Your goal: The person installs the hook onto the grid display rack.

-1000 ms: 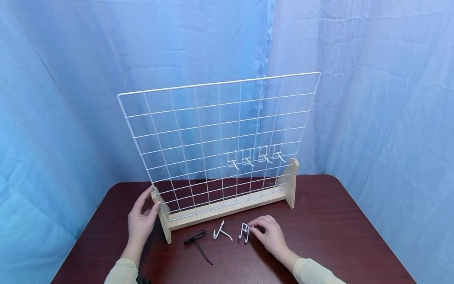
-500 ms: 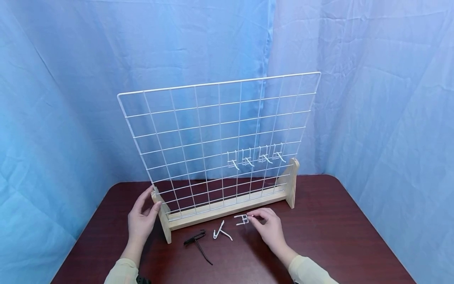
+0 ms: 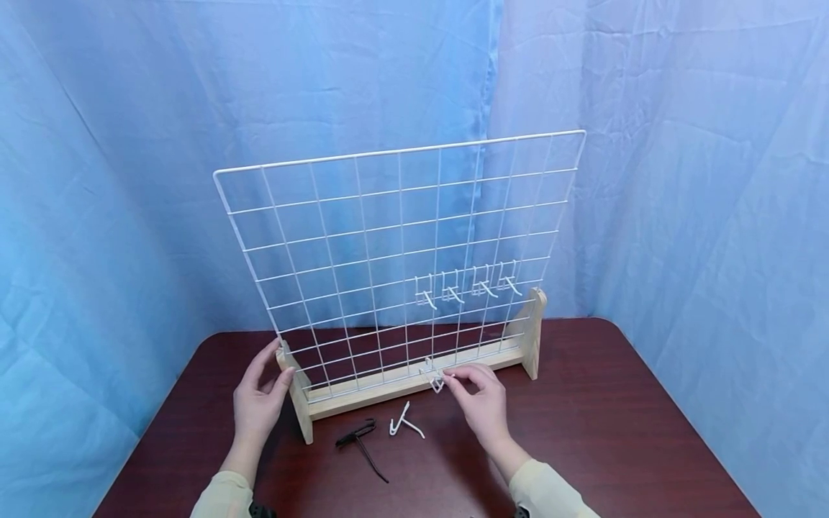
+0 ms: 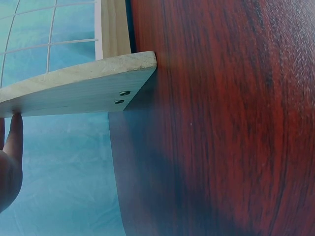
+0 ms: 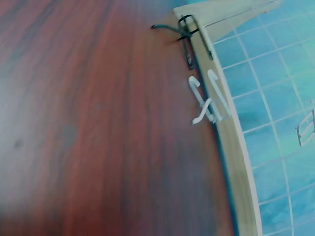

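A white wire grid panel (image 3: pixel 337 237) stands upright in a wooden base (image 3: pixel 388 390). At its left end my left hand (image 3: pixel 257 396) grips the wooden side piece (image 3: pixel 298 399) between thumb and fingers; in the left wrist view, part of that hand (image 4: pixel 12 162) shows against the wood (image 4: pixel 83 86). My right hand (image 3: pixel 481 403) pinches a white wire hook (image 3: pixel 437 383) by its arm, just in front of the base, with its prongs pointing toward the grid. Below it on the table lie another white hook (image 3: pixel 404 424) and a black hook (image 3: pixel 361 437).
Several white hooks (image 3: pixel 453 289) hang in a row on the grid's lower right part. The dark red table (image 3: pixel 622 432) has its far edge against blue curtains (image 3: pixel 388 86). The right wooden side piece (image 3: pixel 533 334) holds the grid's other end.
My right hand has lifted the white hook off the table, turned it, and brought it up and left toward the grid. My left hand stays on the side piece.
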Tool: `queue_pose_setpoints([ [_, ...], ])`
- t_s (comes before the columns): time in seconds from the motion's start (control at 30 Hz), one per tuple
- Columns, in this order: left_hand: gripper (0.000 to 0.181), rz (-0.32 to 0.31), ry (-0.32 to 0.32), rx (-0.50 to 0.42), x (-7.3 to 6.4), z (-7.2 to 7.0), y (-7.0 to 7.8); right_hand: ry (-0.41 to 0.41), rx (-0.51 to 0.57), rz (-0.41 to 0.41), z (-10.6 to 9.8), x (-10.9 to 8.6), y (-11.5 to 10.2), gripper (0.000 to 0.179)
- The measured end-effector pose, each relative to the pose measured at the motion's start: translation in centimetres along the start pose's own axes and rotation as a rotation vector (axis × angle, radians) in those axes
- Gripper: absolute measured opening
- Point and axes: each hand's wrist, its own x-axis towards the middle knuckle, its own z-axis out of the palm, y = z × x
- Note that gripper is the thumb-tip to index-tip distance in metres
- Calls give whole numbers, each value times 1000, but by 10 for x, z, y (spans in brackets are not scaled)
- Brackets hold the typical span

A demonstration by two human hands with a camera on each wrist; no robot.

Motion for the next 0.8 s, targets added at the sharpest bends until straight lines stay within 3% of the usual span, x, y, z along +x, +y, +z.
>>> queue_pose_setpoints([
  [0.33,54,4,4,-3,1,0,0,60,16,-100,8,24,-54,19],
  [0.8,54,-11,3,-1,1,0,1,134,35,-161,24,37,-63,22],
])
